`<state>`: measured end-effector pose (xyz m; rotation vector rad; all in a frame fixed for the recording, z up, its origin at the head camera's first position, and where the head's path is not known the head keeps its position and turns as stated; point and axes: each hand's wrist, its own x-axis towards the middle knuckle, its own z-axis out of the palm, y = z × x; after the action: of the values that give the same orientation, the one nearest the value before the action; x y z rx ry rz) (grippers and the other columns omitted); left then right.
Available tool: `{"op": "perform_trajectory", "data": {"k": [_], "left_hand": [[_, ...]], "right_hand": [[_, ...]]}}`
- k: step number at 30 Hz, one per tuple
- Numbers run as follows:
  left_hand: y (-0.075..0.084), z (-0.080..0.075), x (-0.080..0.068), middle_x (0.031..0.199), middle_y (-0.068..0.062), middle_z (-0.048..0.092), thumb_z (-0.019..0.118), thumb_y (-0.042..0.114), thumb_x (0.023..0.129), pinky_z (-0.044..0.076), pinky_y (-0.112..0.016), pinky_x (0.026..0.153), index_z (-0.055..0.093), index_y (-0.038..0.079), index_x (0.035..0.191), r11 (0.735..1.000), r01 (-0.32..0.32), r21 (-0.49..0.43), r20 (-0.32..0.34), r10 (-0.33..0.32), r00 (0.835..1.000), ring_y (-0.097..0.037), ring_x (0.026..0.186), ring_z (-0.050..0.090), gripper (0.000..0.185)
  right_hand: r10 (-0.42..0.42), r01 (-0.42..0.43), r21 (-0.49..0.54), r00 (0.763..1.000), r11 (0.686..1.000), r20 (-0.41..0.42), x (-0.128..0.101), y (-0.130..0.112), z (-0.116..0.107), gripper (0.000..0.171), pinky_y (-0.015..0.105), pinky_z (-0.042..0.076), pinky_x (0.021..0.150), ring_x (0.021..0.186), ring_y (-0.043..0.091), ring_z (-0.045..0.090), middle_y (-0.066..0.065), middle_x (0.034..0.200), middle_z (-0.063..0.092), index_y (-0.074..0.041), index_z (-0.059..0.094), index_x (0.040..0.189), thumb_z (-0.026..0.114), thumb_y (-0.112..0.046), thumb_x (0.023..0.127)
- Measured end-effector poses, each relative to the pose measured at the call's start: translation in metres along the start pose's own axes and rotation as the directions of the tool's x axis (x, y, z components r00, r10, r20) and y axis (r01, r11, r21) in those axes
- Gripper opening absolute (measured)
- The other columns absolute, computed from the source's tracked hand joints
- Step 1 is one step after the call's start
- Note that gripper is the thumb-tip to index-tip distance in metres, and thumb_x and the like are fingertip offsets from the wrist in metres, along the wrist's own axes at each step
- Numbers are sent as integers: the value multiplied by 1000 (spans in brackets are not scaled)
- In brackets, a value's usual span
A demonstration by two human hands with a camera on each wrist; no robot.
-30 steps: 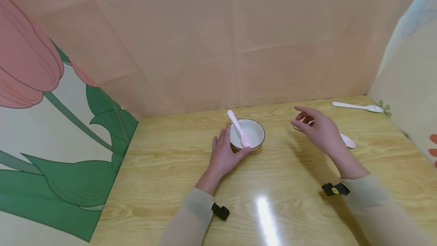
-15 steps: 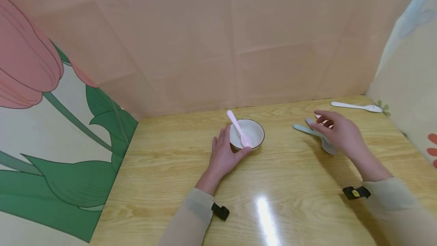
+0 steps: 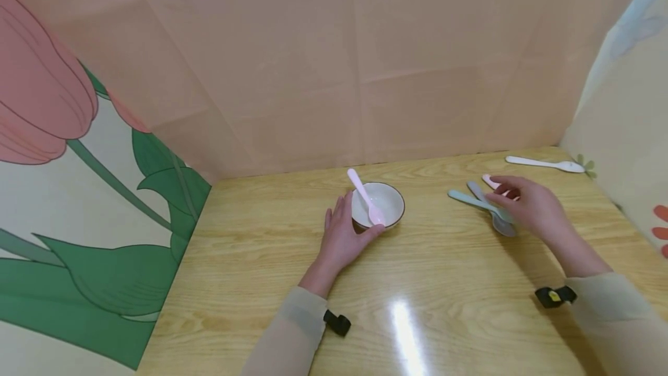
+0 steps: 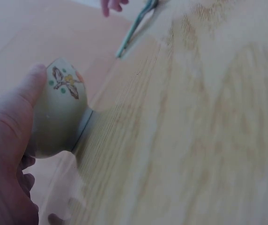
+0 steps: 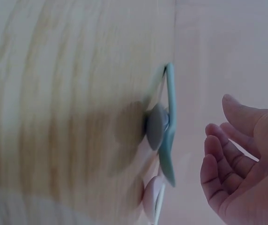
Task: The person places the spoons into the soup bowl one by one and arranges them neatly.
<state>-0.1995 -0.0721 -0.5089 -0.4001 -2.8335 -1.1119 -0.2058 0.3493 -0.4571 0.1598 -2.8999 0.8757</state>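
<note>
A small white bowl [image 3: 388, 202] with a dark rim stands mid-table, a pink spoon [image 3: 364, 195] leaning in it. My left hand [image 3: 343, 230] holds the bowl from its left and near side; in the left wrist view the thumb of that hand [image 4: 12, 140] lies on the bowl's painted wall [image 4: 59, 112]. To the right lie a teal spoon [image 3: 469, 199], a grey spoon [image 3: 493, 216] and a second pink spoon [image 3: 490, 181]. My right hand [image 3: 527, 205] hovers over them with loosely curled fingers [image 5: 218, 159], holding nothing, with the teal spoon [image 5: 169, 136] and grey spoon [image 5: 156, 125] just beside it.
A white spoon [image 3: 545, 163] lies at the far right corner of the wooden table [image 3: 271, 248]. Paper walls close the table in at the back, the left and the right, the left one printed with a tulip [image 3: 42, 103].
My right hand has moved right and down toward the table, uncovering the teal and grey spoons and settling low over them. The left hand and the bowl have stayed put.
</note>
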Motion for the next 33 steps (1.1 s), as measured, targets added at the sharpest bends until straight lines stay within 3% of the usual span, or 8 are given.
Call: {"op": "perform_trajectory", "data": {"k": [13, 20, 33], "left_hand": [[1, -1, -1, 179, -11, 31, 76, 74, 93, 5, -54, 136, 19, 16, 177, 1000, 14, -7, 11, -14, 1000, -30, 169, 17, 116], [0, 0, -1, 179, -11, 31, 75, 73, 94, 6, -55, 136, 20, 13, 176, 1000, 11, -9, 8, -11, 1000, -30, 169, 17, 115], [0, 0, -1, 180, -10, 30, 74, 75, 94, 5, -54, 136, 17, 19, 177, 1000, 11, 0, 11, -11, 1000, -29, 169, 16, 116]], "right_hand": [[-39, 38, 19, 998, 999, 51, 6, 13, 11, 52, 41, 52, 79, 101, 37, 71, 17, 113, 77, 3, 68, 145, 79, -30, 106], [-43, 44, 0, 995, 999, 89, 13, 17, 16, 50, 40, 50, 77, 92, 24, 65, 10, 106, 75, 4, 70, 142, 80, -28, 105], [-48, 50, -5, 990, 999, 134, 18, 18, 19, 47, 41, 48, 73, 85, 22, 59, 8, 102, 72, 5, 71, 140, 79, -27, 106]]}}
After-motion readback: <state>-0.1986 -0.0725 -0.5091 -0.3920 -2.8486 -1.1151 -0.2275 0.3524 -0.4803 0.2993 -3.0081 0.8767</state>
